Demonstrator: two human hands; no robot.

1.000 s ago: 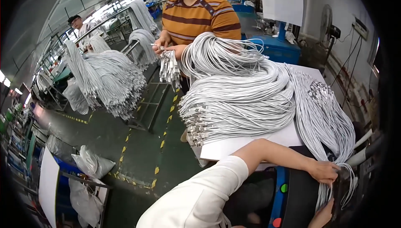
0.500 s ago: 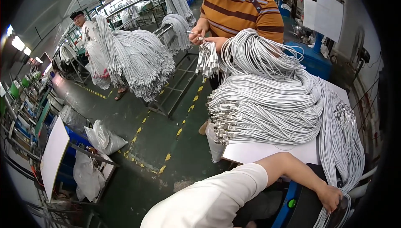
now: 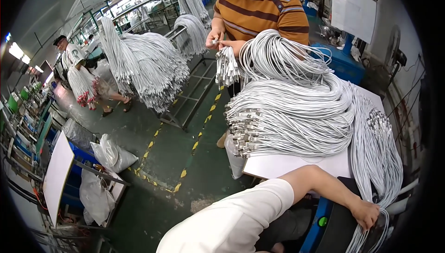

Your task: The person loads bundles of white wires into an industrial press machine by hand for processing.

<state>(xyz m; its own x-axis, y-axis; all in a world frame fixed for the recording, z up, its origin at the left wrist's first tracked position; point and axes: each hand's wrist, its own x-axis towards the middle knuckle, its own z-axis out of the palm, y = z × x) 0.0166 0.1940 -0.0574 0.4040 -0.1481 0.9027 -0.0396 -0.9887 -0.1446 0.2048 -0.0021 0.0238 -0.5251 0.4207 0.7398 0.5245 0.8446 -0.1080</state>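
Observation:
My left arm, in a white sleeve, bends across to the lower right. My left hand (image 3: 365,214) is closed round a bundle of thin white cables (image 3: 376,169) hanging off the right side of a white-topped table (image 3: 296,165). Loose cable ends trail below my fingers. The bundle's upper part lies against a large pile of white cables (image 3: 301,118), whose metal connectors (image 3: 243,132) face left. My right hand cannot be seen. A small patch of skin shows at the bottom edge, too little to identify.
Across the table a person in a striped orange shirt (image 3: 259,12) handles cable connectors (image 3: 227,65). Cable bundles (image 3: 148,67) hang on a metal rack to the left. Another person (image 3: 72,58) walks there with cables. A plastic bag (image 3: 111,153) and a blue frame (image 3: 319,223) are lower down.
The person at far left has moved further left, showing red-tipped cables. The co-worker's hands have come closer together. My left hand keeps its hold on the cables, almost in place.

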